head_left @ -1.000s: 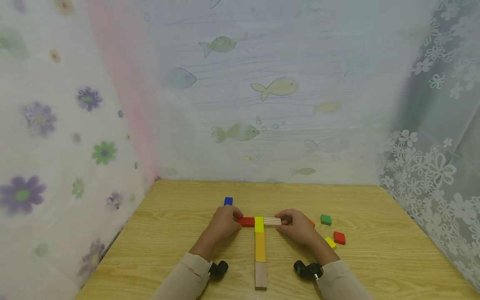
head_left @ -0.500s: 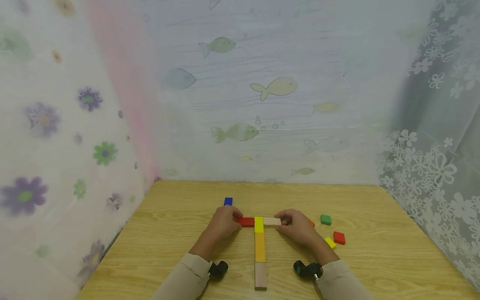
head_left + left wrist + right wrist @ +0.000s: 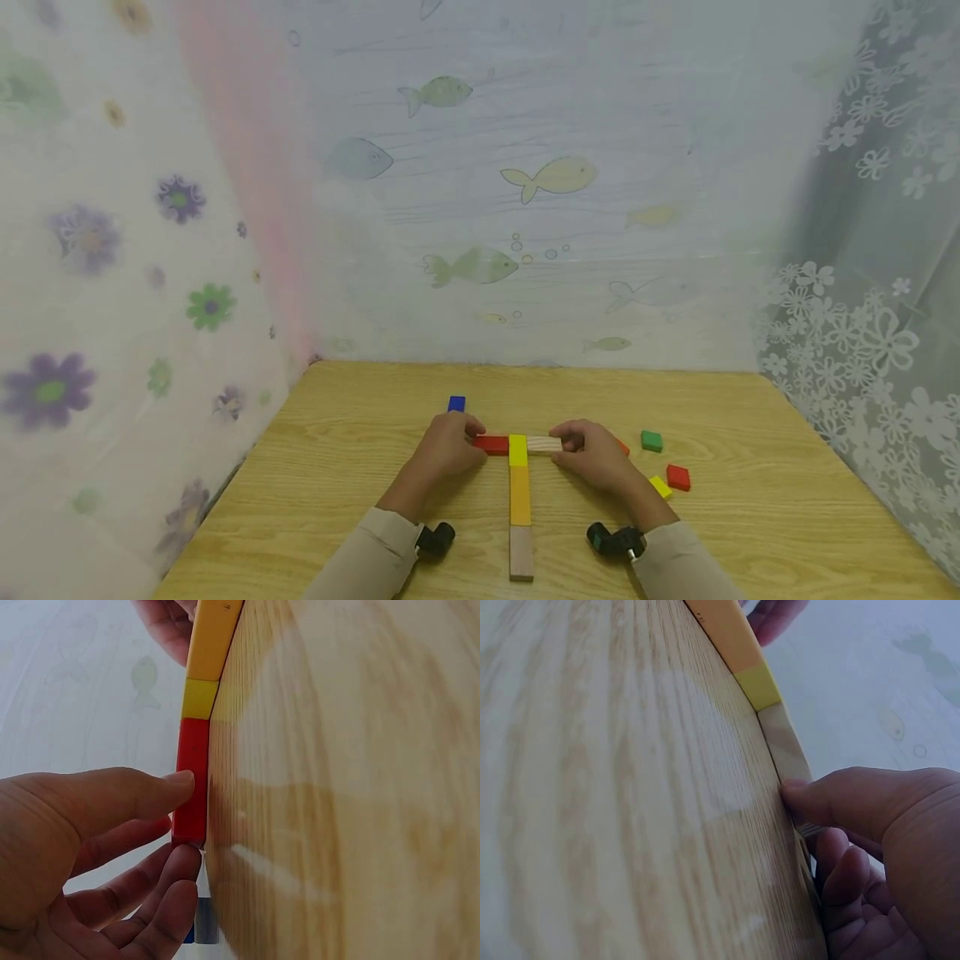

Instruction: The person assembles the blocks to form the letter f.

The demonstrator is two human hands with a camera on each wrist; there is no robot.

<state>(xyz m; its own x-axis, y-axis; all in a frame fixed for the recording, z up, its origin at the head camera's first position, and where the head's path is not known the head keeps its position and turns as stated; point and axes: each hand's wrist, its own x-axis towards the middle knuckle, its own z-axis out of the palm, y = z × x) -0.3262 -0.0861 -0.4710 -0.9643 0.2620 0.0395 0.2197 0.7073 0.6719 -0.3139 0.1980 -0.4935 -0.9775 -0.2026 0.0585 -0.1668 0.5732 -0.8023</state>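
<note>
My left hand (image 3: 447, 447) pinches the outer end of a red block (image 3: 192, 780) between thumb and fingers. On the other side my right hand (image 3: 596, 455) pinches a plain wooden block (image 3: 543, 444) in the same way. Both blocks lie flat and meet a yellow block (image 3: 518, 450) between them. From the yellow one, an orange block (image 3: 520, 495) and a pale brown block (image 3: 521, 552) run in a line toward me, so the blocks form a T. Fingers partly hide the outer ends of the red and plain blocks.
A blue block (image 3: 457, 403) lies just beyond my left hand. Right of my right hand are a green block (image 3: 652, 441), a red square block (image 3: 678, 477), a partly hidden yellow piece (image 3: 660, 487) and an orange-red piece (image 3: 622, 447). A fish-patterned curtain (image 3: 540, 250) hangs behind the table (image 3: 360, 392).
</note>
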